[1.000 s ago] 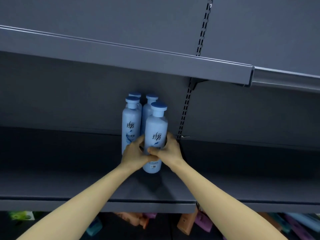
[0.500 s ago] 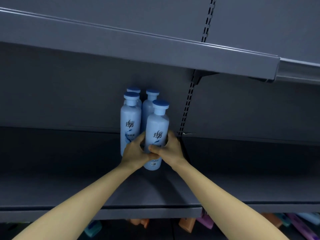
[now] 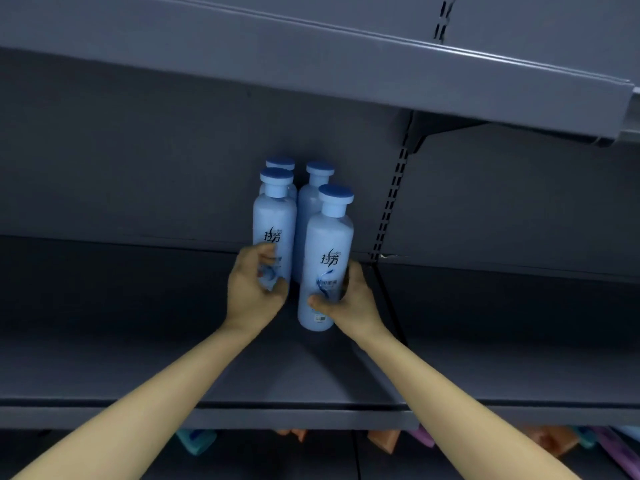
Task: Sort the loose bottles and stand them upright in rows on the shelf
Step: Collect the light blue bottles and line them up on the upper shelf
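Several light blue bottles with dark blue caps stand upright in a tight cluster at the back of the grey shelf [image 3: 138,358]. My right hand [image 3: 351,304] grips the lower part of the front right bottle [image 3: 327,244], which stands nearest to me. My left hand [image 3: 251,294] curls round the lower part of the front left bottle [image 3: 275,216], thumb above and fingers below its label; the hand is slightly blurred. Two more bottles [image 3: 311,199] stand behind these, partly hidden.
An upper shelf [image 3: 311,64] overhangs the bottles. A slotted upright [image 3: 391,202] runs down the back panel just right of the cluster. Below the shelf's front edge [image 3: 277,417], teal [image 3: 197,441], orange [image 3: 384,441] and purple [image 3: 422,438] bottles lie loose.
My left hand has let go of the front right bottle and moved left onto the front left bottle. My right hand still holds the front right bottle. The view has tilted up.
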Tool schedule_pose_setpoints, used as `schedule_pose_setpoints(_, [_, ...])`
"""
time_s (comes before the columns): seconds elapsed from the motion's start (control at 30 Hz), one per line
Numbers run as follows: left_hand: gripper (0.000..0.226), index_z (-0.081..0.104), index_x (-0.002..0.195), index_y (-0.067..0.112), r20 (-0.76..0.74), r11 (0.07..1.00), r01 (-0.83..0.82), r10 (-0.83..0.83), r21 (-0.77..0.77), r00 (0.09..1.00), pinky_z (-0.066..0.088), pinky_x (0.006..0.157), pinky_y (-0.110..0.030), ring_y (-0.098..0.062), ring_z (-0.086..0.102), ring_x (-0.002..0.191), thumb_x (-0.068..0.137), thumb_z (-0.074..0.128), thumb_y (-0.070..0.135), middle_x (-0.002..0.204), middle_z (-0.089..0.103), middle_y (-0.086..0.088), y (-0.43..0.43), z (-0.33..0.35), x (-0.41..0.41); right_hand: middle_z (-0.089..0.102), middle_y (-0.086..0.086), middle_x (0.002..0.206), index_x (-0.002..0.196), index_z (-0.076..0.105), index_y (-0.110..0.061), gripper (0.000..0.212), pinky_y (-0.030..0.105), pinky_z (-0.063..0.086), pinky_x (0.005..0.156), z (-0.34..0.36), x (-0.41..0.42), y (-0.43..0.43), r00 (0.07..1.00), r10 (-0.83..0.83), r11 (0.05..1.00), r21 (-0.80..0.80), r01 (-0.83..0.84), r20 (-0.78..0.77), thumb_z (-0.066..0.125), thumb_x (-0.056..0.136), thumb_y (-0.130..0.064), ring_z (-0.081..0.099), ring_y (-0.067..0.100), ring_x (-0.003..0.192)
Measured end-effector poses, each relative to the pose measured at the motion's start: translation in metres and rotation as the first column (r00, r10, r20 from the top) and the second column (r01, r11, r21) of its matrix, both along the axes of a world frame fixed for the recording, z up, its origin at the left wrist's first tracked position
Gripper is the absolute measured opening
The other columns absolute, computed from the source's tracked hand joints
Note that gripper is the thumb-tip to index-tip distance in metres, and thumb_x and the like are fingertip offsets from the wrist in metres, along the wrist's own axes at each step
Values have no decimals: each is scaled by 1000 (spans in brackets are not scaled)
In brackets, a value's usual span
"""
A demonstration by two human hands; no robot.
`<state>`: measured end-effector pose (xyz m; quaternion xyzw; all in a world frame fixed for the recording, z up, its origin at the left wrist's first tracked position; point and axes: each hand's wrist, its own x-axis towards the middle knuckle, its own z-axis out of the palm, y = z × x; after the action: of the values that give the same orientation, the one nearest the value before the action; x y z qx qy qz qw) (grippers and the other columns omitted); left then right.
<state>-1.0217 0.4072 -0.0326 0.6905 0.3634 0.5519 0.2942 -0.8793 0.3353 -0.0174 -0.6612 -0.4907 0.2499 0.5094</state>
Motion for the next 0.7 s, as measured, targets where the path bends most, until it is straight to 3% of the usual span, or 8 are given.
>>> schedule_pose_setpoints(0.1, [65, 44, 129, 6, -81, 991, -107, 100, -79, 992, 35, 94, -25, -17, 42, 113, 71, 73, -3, 118, 41, -2, 7, 4, -3, 51, -2, 120, 122, 38, -24, 72, 16, 43, 79, -7, -4, 1, 1000, -12, 999, -31, 12, 24, 80, 67, -5, 52, 10, 108])
schedule_pose_setpoints(0.23, [88, 27, 144, 13, -152, 978, -24, -7, -206, 988, 33, 107, -40, -20, 33, 127, 71, 76, 8, 136, 37, -10, 21, -1, -4, 54, -1, 119, 116, 39, -26, 66, 23, 45, 84, -9, -6, 4, 998, -64, 997, -31, 64, 15, 80, 68, -5, 55, 12, 107])
schedule_pose_setpoints(0.33, [94, 25, 144, 20, -113, 963, 55, -87, -262, 990, 40, 104, -46, -19, 40, 127, 67, 78, 8, 136, 43, -5, 28, -5, -3, 56, 0, 117, 117, 43, -21, 64, 26, 47, 84, -9, -5, 10, 996, -82, 996, -24, 83, 34, 80, 67, -5, 57, 14, 106])
schedule_pose_setpoints(0.43, [88, 27, 140, 24, -68, 950, 121, -146, -288, 987, 46, 88, -26, -12, 48, 117, 70, 73, -2, 130, 48, 2, 28, -7, -3, 58, 1, 116, 110, 42, -24, 61, 27, 48, 85, -8, -6, 18, 994, -100, 995, -5, 100, 40, 79, 66, -3, 58, 16, 106])
schedule_pose_setpoints(0.5, [89, 25, 141, 27, -45, 942, 161, -182, -295, 982, 40, 75, -10, -5, 49, 109, 72, 70, -6, 125, 49, 7, 26, -6, -2, 57, 2, 115, 109, 41, -24, 60, 26, 47, 83, -8, -7, 23, 994, -100, 995, -1, 100, 35, 78, 66, -3, 57, 15, 105])
schedule_pose_setpoints(0.6, [91, 22, 141, 30, -38, 936, 190, -210, -297, 977, 39, 66, -5, 5, 50, 98, 73, 69, -7, 118, 48, 13, 28, -5, -3, 57, 2, 114, 108, 41, -24, 59, 25, 47, 81, -8, -7, 30, 995, -96, 995, 3, 96, 37, 78, 67, -2, 57, 15, 105])
schedule_pose_setpoints(0.7, [95, 19, 143, 31, -33, 923, 216, -239, -319, 971, 39, 67, -5, 7, 50, 97, 73, 71, -6, 115, 50, 16, 31, -5, -5, 57, 3, 115, 112, 44, -19, 60, 29, 50, 84, -9, -7, 37, 994, -107, 994, 6, 107, 35, 77, 66, -2, 58, 17, 106])
